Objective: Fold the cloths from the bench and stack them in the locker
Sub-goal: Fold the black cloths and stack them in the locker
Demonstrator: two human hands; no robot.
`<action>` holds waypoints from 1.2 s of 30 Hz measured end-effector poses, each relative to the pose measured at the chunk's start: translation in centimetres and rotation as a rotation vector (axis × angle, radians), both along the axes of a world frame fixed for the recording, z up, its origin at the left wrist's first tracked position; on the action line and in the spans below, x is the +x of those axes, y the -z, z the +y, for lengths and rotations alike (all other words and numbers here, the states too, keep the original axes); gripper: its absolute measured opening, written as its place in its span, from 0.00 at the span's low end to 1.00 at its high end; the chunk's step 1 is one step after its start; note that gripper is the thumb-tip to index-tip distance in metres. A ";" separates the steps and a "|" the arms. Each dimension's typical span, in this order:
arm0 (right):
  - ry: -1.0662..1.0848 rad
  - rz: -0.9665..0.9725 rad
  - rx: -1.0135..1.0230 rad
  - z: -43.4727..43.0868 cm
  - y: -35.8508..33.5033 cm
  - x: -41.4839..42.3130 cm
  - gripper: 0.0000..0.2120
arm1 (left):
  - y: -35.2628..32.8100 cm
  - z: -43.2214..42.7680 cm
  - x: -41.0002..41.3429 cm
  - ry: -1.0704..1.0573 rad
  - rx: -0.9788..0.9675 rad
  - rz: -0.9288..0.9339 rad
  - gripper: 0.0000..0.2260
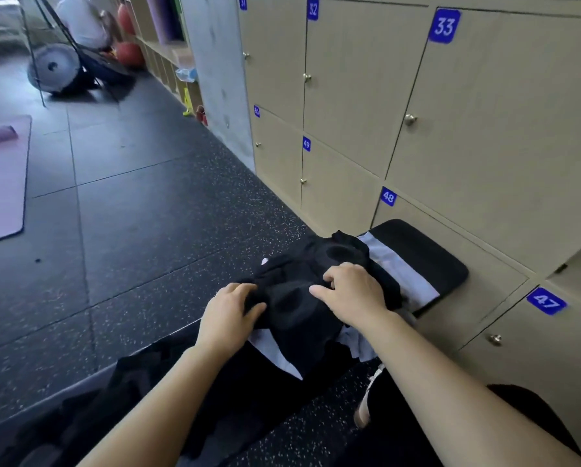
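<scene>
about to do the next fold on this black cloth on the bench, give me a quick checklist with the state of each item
1. Grip: left hand and right hand both grip the black crumpled cloth: ok.
2. Cloth laid flat: it is bunched and creased: not ok.
3. Cloth free of others: it lies on a pale grey cloth: not ok.
4. Folding room: the black padded bench shows bare pad beyond the pile: ok.
5. Locker open: the beige locker doors numbered 47 and 48 are shut; which locker is meant: cannot tell.
</scene>
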State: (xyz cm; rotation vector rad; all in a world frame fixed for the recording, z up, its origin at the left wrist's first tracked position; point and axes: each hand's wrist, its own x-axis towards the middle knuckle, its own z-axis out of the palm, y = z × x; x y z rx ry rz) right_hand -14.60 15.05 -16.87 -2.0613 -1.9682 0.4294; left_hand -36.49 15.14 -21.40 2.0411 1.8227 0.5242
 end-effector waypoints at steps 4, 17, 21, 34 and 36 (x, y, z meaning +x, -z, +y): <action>0.050 -0.113 -0.087 0.8 1.2 -1.1 0.18 | 1.4 -0.7 -0.1 -0.079 -0.008 -0.075 0.09; 0.174 0.821 0.003 -0.1 -1.6 -0.4 0.04 | -1.5 -1.0 2.0 -0.280 -0.106 -0.818 0.10; 0.187 1.139 0.111 -1.4 -5.0 0.9 0.06 | -7.2 -1.1 3.8 -0.211 -0.111 -1.051 0.08; 0.261 1.069 0.547 -4.1 -15.0 10.4 0.04 | -18.2 0.3 12.9 0.204 -0.007 -1.009 0.10; 0.238 1.111 0.565 -4.6 -16.1 11.5 0.04 | -19.2 0.1 14.3 0.265 -0.003 -1.031 0.07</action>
